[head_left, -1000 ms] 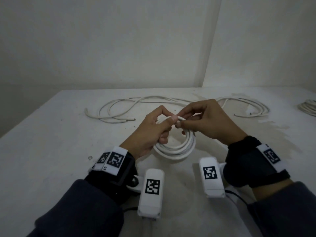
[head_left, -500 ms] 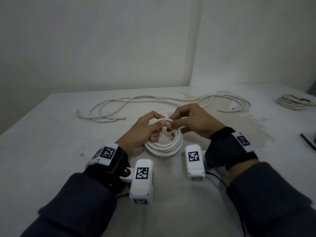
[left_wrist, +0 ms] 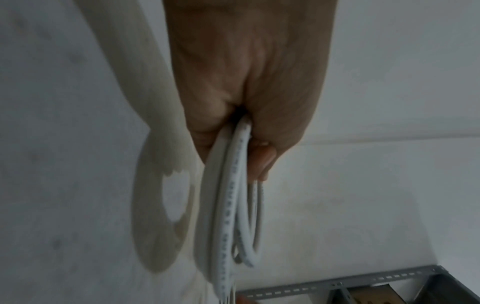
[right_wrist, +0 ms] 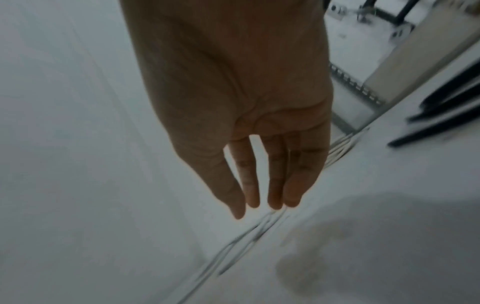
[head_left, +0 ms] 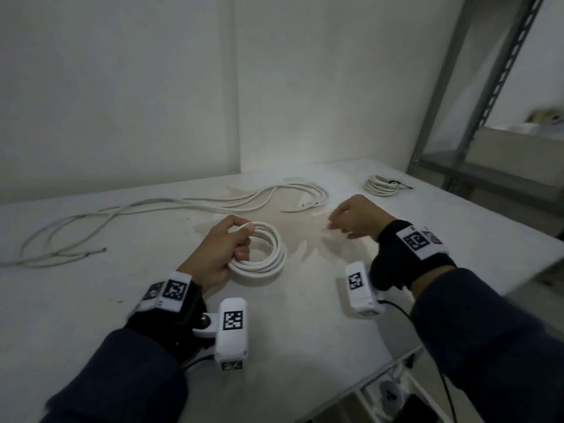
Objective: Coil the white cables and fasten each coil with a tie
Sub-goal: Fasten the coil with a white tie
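1. Lying loose on the table [head_left: 91, 300], far left to centre: uncoiled white cables [head_left: 146, 209].
2. Left hand [head_left: 218, 254]: fingers [head_left: 242, 251] and thumb curled round one side of the white coil [head_left: 268, 257], clamped on its bundled loops; the coil's far side sits at the table surface.
3. Right hand [head_left: 357, 218]: held above the table, well apart from the coil, fingers [right_wrist: 275, 174] nearly straight, slightly spread, touching nothing.
4. Far right: a second coil [head_left: 381, 185] with a dark tie [head_left: 399, 184].
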Tool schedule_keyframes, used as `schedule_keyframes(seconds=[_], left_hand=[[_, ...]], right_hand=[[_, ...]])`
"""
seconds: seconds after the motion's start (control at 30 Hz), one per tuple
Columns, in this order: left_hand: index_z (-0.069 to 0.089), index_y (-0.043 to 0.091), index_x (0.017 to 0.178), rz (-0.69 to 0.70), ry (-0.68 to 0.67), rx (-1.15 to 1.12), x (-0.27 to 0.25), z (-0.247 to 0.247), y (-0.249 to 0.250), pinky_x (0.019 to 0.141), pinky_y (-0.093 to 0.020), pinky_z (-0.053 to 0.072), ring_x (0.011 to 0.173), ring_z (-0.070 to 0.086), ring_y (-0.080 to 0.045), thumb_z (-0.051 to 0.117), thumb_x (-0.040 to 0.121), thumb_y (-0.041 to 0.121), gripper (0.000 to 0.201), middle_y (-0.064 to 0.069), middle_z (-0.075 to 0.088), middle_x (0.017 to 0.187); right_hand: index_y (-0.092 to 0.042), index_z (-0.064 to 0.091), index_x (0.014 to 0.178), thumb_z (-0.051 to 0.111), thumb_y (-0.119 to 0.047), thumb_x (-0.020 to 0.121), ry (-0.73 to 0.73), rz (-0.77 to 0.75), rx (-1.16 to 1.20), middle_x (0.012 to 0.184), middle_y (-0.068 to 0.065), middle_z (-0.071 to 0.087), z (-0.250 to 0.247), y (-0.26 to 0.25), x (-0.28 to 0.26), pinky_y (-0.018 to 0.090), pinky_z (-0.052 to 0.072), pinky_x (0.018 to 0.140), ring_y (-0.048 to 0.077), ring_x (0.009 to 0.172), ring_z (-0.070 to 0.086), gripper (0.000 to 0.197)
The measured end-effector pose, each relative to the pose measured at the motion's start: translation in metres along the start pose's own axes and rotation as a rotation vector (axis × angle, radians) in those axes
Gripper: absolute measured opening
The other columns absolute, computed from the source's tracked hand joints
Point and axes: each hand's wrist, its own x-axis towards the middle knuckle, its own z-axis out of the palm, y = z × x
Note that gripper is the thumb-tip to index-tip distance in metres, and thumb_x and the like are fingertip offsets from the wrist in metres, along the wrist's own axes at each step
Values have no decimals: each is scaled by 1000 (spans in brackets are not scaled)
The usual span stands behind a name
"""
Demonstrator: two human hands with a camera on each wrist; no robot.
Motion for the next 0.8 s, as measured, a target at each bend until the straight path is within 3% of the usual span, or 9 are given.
schedule_keyframes(seconds=[0.1,0.23,0.33,0.4,0.47,0.6,0.7,0.8], left_hand=[[46,7,81,-18,1,-26,12,30,-13,33,-13,26,34,28,-5,46,98,3,18,-2,34,55],[45,7,81,-47,-32,-4,17,46,-27,33,-13,26,33,28,-5,46,98,2,18,-2,34,53],[45,7,82,-44,-33,32,18,45,-29,33,-14,27,34,28,-5,46,98,2,17,-1,34,51],[45,7,82,-39,-33,42,17,44,-29,34,-14,27,35,28,-6,46,98,3,17,-1,33,52],[45,7,82,-37,-40,43,17,44,-29,34,-14,27,34,28,-5,46,98,3,17,-1,34,51],[45,8,83,-41,-77,63,17,43,-30,34,-15,28,35,29,-5,46,99,5,16,1,36,48],[45,8,85,-46,-102,61,17,42,-31,34,-15,28,35,29,-6,46,99,5,15,2,36,47],[45,8,84,-50,-115,47,18,43,-32,34,-14,28,35,28,-5,46,99,4,16,4,37,45]], right_hand=[[-1,69,101,77,-19,76,154,146,-308,105,14,69,-41,49,11,34,55,78,30,95,64,32],[0,65,108,81,-33,72,139,284,-407,111,15,65,-70,93,4,31,48,76,31,98,60,52],[2,69,101,81,-22,74,112,282,-309,102,17,68,-75,103,0,31,51,72,33,97,63,38],[1,72,92,81,-13,72,115,262,-214,86,15,67,-75,104,-2,26,45,58,31,87,61,26],[-1,72,85,82,-8,70,129,240,-169,74,10,63,-76,103,-3,23,40,53,27,79,57,19],[1,74,85,82,-7,69,234,194,-196,81,13,66,-77,104,-1,32,53,73,31,84,63,20],[2,74,90,82,-12,70,188,223,-257,86,13,66,-77,102,-2,30,46,70,30,85,61,26],[0,74,88,82,-15,67,139,239,-332,92,14,70,-76,96,-3,32,52,71,32,91,65,27]])
